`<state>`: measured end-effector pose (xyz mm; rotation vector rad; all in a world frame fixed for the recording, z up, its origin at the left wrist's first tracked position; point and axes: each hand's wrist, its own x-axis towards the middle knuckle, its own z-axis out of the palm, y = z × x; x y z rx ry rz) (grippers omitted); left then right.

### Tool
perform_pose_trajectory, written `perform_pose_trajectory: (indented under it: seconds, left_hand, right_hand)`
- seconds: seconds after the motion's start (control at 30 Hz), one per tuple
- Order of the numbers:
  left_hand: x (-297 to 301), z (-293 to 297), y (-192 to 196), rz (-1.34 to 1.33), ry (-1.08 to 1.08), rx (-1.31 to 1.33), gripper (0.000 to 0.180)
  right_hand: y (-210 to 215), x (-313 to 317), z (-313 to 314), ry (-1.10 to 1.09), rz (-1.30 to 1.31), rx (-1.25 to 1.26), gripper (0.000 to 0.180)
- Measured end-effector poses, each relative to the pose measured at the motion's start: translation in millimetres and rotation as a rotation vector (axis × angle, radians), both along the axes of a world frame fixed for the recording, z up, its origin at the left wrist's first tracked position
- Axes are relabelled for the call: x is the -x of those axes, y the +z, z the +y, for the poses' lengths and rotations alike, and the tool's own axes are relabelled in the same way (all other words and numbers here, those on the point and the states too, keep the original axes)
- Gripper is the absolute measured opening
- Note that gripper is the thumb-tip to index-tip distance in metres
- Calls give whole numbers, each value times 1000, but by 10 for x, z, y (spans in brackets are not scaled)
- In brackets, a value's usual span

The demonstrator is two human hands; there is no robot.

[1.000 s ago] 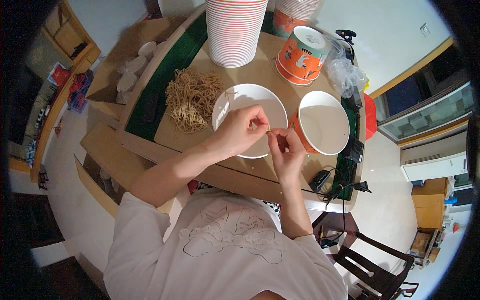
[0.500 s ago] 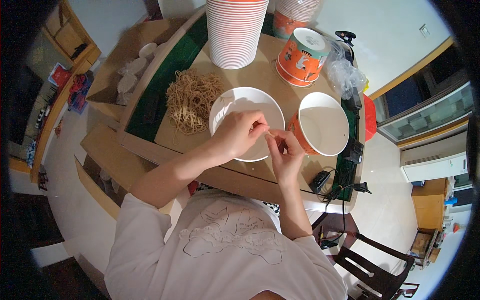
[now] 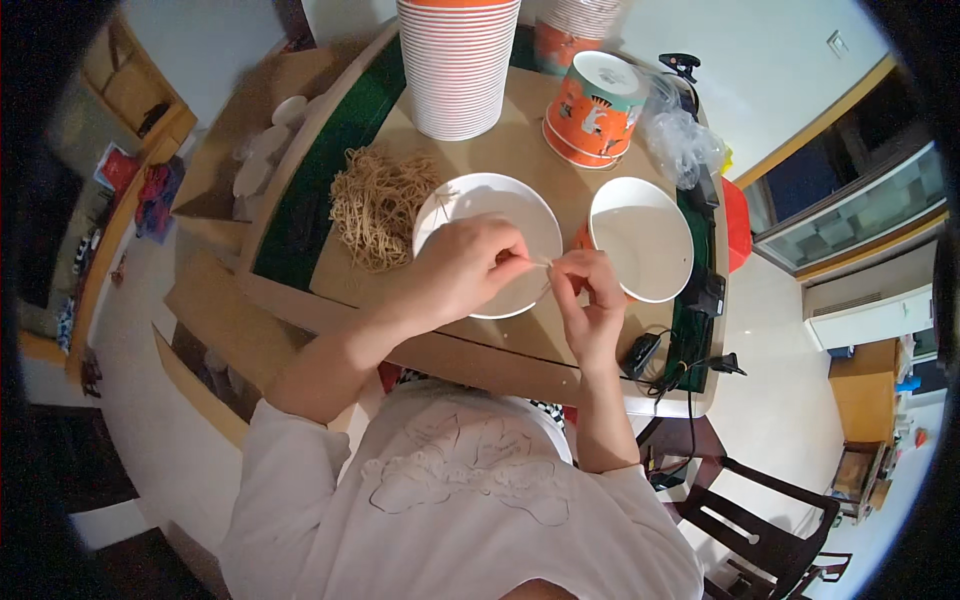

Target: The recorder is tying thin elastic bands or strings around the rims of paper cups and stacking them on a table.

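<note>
Over a white paper bucket (image 3: 490,188) my left hand (image 3: 470,265) pinches a short piece of tan string (image 3: 541,264). My right hand (image 3: 592,298) grips the other side of that string between thumb and fingers, so it spans the small gap between my fingertips. A thin strand also shows against the bucket's inner wall, left of my left hand. A tangled heap of tan string (image 3: 382,210) lies left of this bucket. Beside my right hand stands a second open bucket (image 3: 645,240), white inside and orange outside. The ends of the string inside my fingers are hidden.
A tall stack of white-rimmed buckets (image 3: 458,75) stands at the back. Right of it sits an upside-down orange bucket (image 3: 595,112), then a crumpled clear plastic bag (image 3: 682,145). Black cables and adapters (image 3: 645,352) lie along the right edge. Cardboard boxes (image 3: 235,300) stand at the left.
My hands have drawn slightly apart, the right one moving right, and the string between them now shows more. The view has shifted a little.
</note>
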<state>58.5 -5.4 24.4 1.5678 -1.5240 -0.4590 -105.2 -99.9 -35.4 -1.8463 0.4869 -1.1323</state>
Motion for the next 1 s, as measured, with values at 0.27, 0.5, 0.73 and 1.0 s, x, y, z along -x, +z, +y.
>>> perform_pose_trajectory:
  seconds: [0.27, 0.5, 0.73, 1.0]
  left_hand:
    - [53, 65, 250, 465, -48, 65, 11]
    - [143, -69, 250, 517, -106, -17, 12]
    - [-21, -59, 566, 480, -157, -49, 11]
    - [-803, 27, 1133, 86, -12, -59, 34]
  right_hand:
    - [-112, 223, 36, -51, 94, 225, 14]
    - [29, 149, 123, 137, 106, -122, 39]
    - [120, -43, 4, -22, 323, -66, 40]
    - [956, 63, -360, -68, 290, 178, 21]
